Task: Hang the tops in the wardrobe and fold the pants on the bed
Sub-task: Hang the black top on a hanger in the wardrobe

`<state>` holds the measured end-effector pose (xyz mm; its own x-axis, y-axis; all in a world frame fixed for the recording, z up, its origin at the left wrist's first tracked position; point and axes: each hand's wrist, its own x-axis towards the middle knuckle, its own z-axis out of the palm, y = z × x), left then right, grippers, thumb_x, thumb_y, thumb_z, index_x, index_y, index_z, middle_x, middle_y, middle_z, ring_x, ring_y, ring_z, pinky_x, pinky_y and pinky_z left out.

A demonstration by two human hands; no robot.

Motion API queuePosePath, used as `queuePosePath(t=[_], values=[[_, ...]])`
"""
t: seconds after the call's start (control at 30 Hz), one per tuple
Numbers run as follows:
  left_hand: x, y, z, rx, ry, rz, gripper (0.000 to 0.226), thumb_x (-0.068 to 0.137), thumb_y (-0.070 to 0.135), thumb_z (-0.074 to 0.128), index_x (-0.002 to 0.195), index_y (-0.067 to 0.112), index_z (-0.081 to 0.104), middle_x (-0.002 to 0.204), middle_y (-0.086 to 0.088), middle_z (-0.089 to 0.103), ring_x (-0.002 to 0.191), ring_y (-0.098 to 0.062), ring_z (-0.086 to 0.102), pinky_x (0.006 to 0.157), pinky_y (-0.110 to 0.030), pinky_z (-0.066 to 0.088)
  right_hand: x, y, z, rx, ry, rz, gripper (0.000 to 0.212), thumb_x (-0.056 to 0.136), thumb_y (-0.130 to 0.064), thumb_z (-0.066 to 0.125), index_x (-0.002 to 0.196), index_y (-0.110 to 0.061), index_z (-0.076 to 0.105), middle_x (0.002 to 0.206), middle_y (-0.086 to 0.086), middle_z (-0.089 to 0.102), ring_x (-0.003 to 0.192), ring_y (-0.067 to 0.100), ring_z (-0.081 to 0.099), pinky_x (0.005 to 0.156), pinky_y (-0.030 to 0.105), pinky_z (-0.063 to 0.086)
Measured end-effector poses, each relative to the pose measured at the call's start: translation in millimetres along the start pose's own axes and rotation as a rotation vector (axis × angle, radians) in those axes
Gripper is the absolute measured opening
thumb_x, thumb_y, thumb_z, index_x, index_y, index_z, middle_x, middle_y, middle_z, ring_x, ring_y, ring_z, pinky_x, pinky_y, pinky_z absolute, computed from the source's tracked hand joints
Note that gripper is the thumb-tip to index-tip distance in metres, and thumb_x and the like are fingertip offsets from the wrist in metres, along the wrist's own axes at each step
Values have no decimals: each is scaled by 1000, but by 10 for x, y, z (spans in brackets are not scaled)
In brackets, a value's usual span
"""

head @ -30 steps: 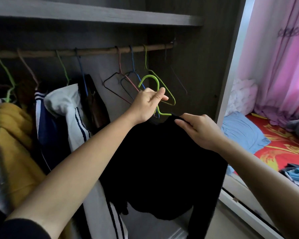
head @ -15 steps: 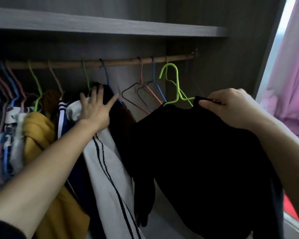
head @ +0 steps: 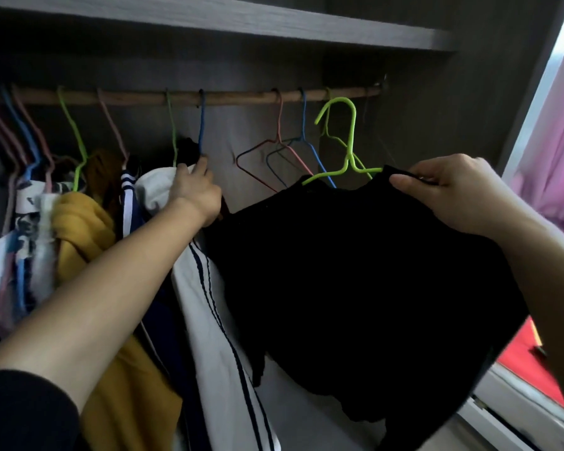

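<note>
Black top (head: 355,271) fills the lower right of the frame. It hangs neck up, its long axis running downward and its shoulder line sloping up to the right. It hangs inside the grey wardrobe (head: 437,102), below a wooden rail (head: 235,96) that crosses the upper frame. Hung clothes (head: 82,229) crowd the left side. The left hand (head: 194,193), at centre left, presses against these clothes with a fingertip at a blue hanger (head: 202,125); whether it grips anything cannot be told. The right hand (head: 453,193), at centre right, pinches the top's shoulder. The top sits on a green hanger (head: 350,141), whose hook stands upright just under the rail.
</note>
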<state>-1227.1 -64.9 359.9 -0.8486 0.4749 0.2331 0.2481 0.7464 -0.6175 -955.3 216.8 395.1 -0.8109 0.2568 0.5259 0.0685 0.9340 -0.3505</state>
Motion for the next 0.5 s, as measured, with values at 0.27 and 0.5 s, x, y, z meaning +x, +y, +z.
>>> queuePosePath(t=[0.27,0.5], values=[[-165,-174,134,186,34,22,38,98,26,48,136,24,56,160,-13,19,150,-34,-4,113,-48,21,-76,119,-313,-19,197,38,43,91,-60,57,81,-19,66,68,2,66,69,25,63,68,39,52],[-184,-99,121,-110,231,110,39,90,26,51,128,22,59,147,-13,40,150,-33,6,107,-55,29,413,-392,320,13,104,145,36,92,-55,58,76,-23,62,82,6,61,88,35,60,70,32,41]])
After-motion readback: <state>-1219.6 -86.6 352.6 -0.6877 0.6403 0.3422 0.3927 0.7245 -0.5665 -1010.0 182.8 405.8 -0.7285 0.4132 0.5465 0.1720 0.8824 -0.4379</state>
